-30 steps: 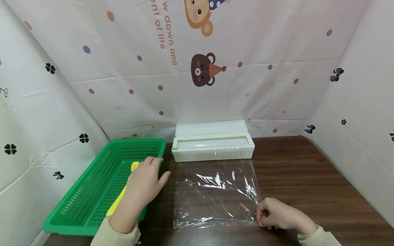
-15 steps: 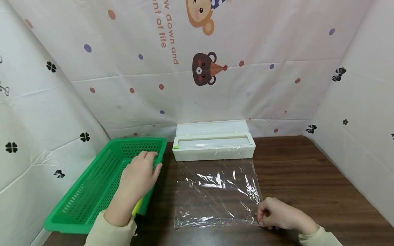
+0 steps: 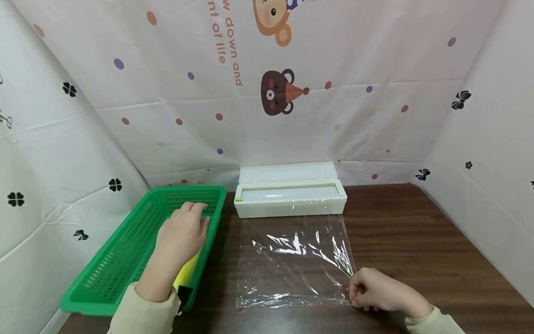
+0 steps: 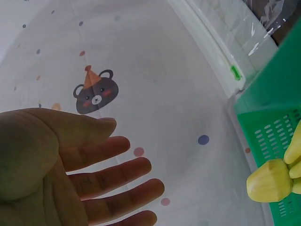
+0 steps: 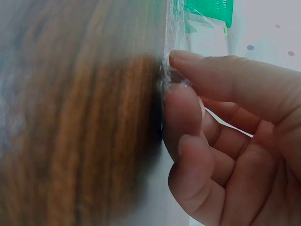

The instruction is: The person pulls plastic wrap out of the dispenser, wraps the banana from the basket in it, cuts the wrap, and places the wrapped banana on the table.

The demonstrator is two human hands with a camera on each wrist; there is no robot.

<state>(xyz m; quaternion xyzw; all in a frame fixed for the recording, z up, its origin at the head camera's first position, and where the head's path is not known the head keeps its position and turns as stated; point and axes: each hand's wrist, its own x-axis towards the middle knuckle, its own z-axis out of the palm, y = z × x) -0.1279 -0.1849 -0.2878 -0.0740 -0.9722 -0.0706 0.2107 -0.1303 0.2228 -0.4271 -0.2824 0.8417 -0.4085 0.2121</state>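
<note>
My left hand (image 3: 180, 234) is raised over the green basket (image 3: 213, 232), its fingers loosely extended and holding nothing. Beneath it lie yellow bananas (image 4: 270, 181), partly hidden by my forearm in the head view. A sheet of clear plastic wrap (image 3: 292, 273) stretches across the table from the front of a white wrap dispenser (image 3: 289, 209). At the sheet's near right corner, my right hand (image 3: 377, 290) pinches the film between thumb and curled fingers, low by the tabletop. The right wrist view shows the film (image 5: 173, 28) running up to those fingertips.
The dispenser's lid (image 3: 288, 173) stands raised against the printed cloth (image 3: 333, 139) at the back. A small green tab (image 3: 238, 199) sits at the dispenser's left end. The basket stands to the left of the film on a dark wooden table (image 3: 417, 232).
My left hand has moved left, from over the basket's right rim to above its inside, uncovering more yellow beside the forearm. The right hand stays at the film's corner.
</note>
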